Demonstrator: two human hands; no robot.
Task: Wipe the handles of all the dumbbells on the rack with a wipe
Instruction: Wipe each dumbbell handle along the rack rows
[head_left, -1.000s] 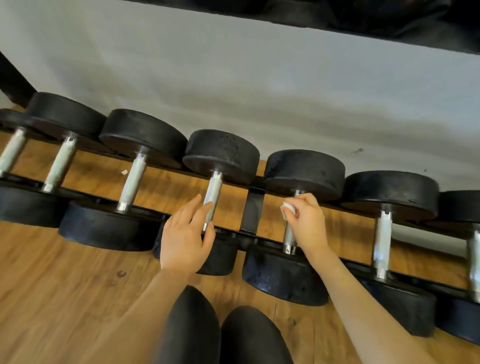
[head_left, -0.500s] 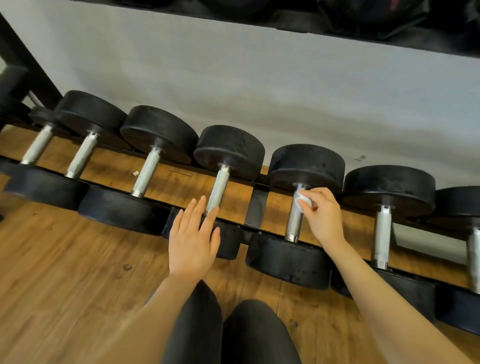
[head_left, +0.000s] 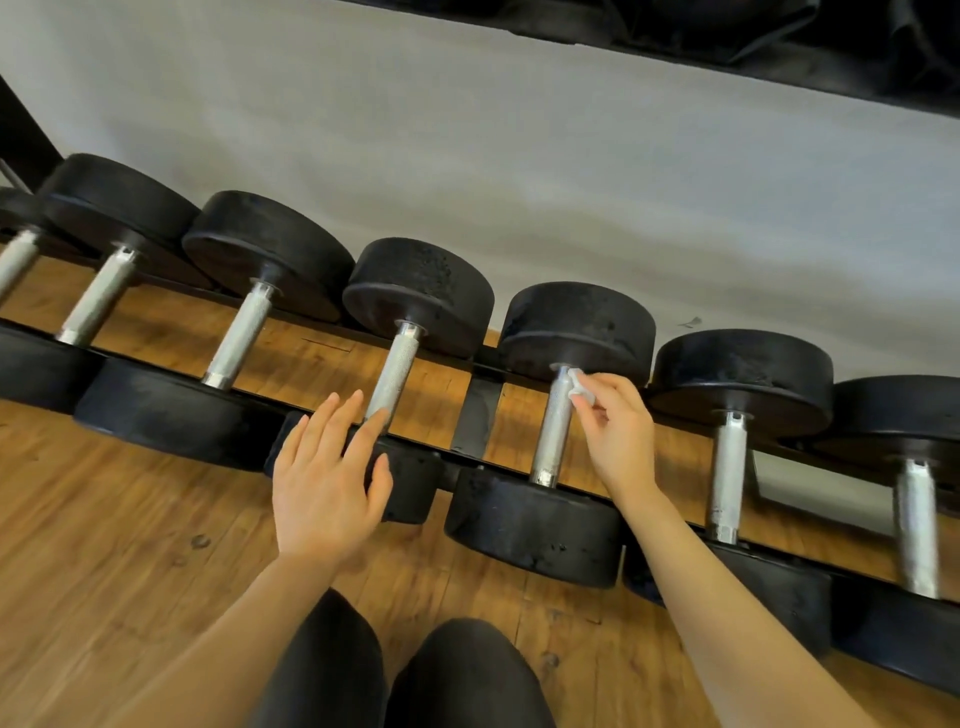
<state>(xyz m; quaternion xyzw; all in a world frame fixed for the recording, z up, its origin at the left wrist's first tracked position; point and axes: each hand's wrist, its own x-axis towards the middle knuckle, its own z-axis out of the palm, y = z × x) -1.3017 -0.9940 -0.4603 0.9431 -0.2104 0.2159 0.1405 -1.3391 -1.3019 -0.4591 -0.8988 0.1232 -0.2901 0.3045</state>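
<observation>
Several black dumbbells with silver knurled handles lie side by side on a low black rack (head_left: 475, 415). My right hand (head_left: 618, 431) pinches a small white wipe (head_left: 579, 387) against the top of one handle (head_left: 553, 426), just under its far weight. My left hand (head_left: 324, 478) is flat with straight fingers, its fingertips at the lower end of the neighbouring handle (head_left: 397, 374) to the left. It covers part of that dumbbell's near weight.
A grey wall (head_left: 519, 182) rises right behind the rack, with a dark shelf (head_left: 727, 36) above it. Wooden floor (head_left: 104, 571) lies in front and under the rack. My knees in dark trousers (head_left: 405, 675) are at the bottom centre.
My right hand slid the wipe up the handle to its top end and opened off the bar. My left hand's fingers straightened and dropped slightly off its handle. The view shifted right.
</observation>
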